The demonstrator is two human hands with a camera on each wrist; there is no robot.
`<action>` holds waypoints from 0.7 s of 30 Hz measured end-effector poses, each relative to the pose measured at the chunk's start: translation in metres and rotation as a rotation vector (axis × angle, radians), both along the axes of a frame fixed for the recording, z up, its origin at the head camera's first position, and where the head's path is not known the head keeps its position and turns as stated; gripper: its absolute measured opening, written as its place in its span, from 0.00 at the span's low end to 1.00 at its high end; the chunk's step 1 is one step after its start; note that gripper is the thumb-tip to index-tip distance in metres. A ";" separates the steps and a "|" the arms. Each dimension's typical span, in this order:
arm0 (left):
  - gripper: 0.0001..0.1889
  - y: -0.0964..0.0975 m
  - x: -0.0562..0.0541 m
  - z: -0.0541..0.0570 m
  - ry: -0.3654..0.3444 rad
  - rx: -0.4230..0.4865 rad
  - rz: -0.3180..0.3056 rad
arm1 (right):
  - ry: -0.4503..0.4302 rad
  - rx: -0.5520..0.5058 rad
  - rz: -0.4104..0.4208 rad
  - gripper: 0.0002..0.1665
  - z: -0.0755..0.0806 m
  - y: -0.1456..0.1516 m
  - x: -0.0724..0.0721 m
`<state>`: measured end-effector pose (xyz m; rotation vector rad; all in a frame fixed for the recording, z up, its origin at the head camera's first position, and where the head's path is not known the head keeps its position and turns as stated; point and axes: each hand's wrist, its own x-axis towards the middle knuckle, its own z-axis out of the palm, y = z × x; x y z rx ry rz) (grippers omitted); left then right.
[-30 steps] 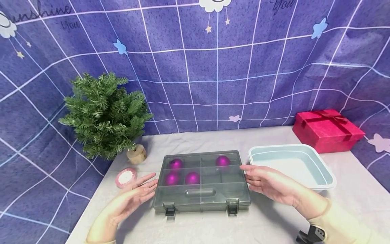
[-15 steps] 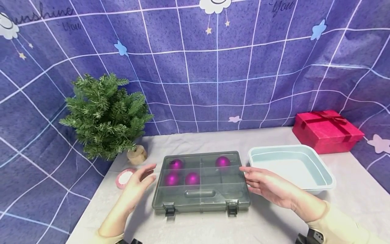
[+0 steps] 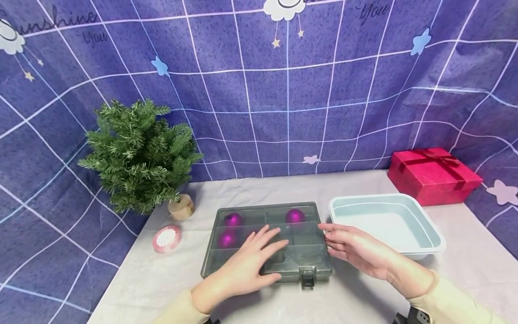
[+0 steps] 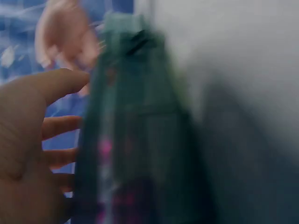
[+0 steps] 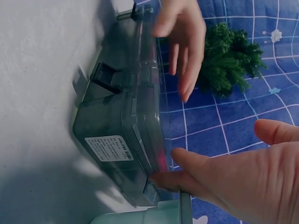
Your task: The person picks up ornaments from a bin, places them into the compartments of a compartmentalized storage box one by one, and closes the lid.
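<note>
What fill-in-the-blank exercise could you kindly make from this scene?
The left hand is above the gray case; the right hand is near the case's ____ edge.
The gift box near the blue tray is colored ____.
The pink roll lies near the base of the green ____.
Missing words: right; red; tree.

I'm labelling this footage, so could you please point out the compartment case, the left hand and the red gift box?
Compartment case (image 3: 305,248): head view, on the right part of its lid.
Left hand (image 3: 249,263): head view, on its back.
Red gift box (image 3: 426,172): head view, on its top.
</note>
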<state>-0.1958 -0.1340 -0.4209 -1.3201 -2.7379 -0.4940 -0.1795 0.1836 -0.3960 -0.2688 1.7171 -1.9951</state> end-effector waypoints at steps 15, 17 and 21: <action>0.45 0.011 0.002 -0.026 0.142 -0.173 -0.046 | 0.022 0.038 -0.003 0.43 0.002 -0.006 0.006; 0.45 0.012 0.002 -0.027 0.161 -0.188 -0.048 | 0.043 0.060 0.004 0.42 0.004 -0.005 0.008; 0.44 0.013 0.002 -0.028 0.193 -0.205 -0.055 | 0.149 0.165 0.015 0.37 0.008 0.000 0.012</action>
